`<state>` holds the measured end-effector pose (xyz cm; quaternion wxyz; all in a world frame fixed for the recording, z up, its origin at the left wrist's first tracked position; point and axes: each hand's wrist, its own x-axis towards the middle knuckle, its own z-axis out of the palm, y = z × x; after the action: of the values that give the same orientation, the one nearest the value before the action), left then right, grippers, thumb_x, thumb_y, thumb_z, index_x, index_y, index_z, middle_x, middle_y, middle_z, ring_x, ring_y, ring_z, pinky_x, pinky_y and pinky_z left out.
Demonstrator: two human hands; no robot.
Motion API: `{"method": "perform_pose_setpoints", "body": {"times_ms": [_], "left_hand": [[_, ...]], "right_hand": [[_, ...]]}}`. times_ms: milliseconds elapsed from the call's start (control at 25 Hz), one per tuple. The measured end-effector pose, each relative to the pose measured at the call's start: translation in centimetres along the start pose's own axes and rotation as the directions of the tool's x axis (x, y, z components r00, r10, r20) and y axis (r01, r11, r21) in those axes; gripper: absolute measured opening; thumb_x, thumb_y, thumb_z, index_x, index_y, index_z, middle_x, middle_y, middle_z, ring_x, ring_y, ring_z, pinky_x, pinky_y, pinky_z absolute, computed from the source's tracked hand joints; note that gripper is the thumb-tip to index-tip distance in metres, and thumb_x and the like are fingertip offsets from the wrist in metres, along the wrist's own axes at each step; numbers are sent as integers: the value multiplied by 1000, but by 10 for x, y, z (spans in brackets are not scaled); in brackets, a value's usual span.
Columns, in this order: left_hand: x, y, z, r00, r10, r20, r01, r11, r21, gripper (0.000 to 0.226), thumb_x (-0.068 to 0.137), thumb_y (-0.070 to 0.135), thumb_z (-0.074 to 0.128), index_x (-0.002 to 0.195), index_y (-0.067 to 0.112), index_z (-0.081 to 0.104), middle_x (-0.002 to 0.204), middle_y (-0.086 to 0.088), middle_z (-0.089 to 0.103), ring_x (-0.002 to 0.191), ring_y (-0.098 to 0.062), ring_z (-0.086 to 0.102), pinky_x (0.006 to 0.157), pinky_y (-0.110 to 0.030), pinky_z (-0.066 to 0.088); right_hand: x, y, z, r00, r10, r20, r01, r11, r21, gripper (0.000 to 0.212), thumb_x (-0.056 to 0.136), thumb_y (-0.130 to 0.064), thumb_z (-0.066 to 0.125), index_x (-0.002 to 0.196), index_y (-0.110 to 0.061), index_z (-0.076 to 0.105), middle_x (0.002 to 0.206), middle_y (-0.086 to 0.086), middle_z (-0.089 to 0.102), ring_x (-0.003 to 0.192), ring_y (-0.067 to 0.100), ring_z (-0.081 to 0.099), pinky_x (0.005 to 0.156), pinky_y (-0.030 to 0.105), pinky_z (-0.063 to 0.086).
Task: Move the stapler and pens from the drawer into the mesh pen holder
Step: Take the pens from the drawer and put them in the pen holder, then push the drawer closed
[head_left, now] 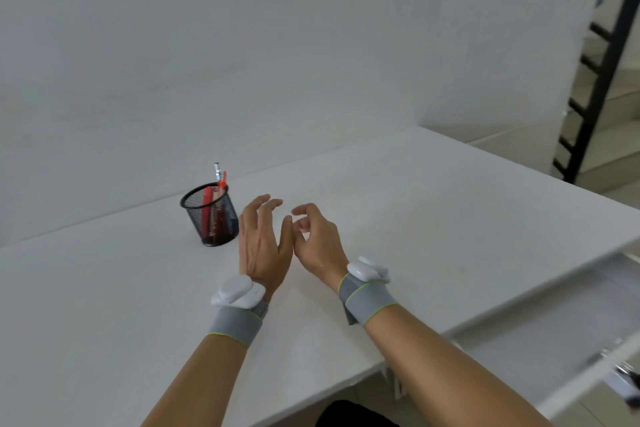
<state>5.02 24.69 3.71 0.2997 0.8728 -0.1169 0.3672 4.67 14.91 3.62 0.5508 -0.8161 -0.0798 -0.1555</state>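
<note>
Mesh pen holder (210, 215), black wire cylinder, upright on smooth white desk (433, 204), holding red stapler (206, 208) and pens (219, 174). Left hand (263, 246) at its 4 o'clock, fingers spread, empty. Right hand (320, 243) loosely curled, empty. Drawer (554, 329) open at 4 o'clock.

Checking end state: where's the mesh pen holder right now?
In the head view, the mesh pen holder stands upright on the white desk, left of centre, just beyond and left of the left hand, with pens sticking out.
</note>
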Motion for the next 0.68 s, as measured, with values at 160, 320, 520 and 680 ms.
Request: {"method": "perform_pose_setpoints", "body": {"times_ms": [160, 320, 520, 680], "left_hand": [[-19, 44, 16, 995, 43, 89, -36, 996, -80, 28, 90, 12, 49, 117, 7, 52, 132, -18, 48, 124, -33, 42, 97, -31, 31], [-35, 83, 32, 971, 93, 222, -60, 987, -150, 34, 93, 18, 44, 126, 13, 48, 140, -11, 44, 131, -26, 35, 101, -27, 26], [-50, 114, 51, 914, 168, 368, -105, 977, -185, 37, 94, 22, 41, 130, 13, 45, 140, -10, 45, 133, -25, 34, 108, -31, 24], [-62, 144, 70, 836, 241, 493, -157, 966, -206, 37, 94, 28, 41, 129, 17, 46, 141, -6, 46, 132, -23, 35, 109, -30, 24]], "right_hand": [[-23, 5, -46, 987, -4, -160, 2, 1000, -13, 25, 90, -10, 49, 114, -12, 51, 103, 12, 68, 104, 24, 61, 89, 43, 52], [-49, 22, -89, 976, -7, -217, -4, 999, -51, 25, 88, -9, 51, 113, -13, 53, 107, 9, 67, 105, 20, 60, 89, 42, 53], [-77, 42, -135, 951, -26, -307, -6, 995, -101, 26, 89, -8, 54, 114, -14, 55, 109, 7, 68, 104, 18, 61, 91, 38, 53], [-98, 58, -176, 906, 0, -423, -39, 996, -83, 26, 88, -10, 58, 112, -16, 57, 106, 5, 69, 101, 16, 61, 85, 33, 54]]}}
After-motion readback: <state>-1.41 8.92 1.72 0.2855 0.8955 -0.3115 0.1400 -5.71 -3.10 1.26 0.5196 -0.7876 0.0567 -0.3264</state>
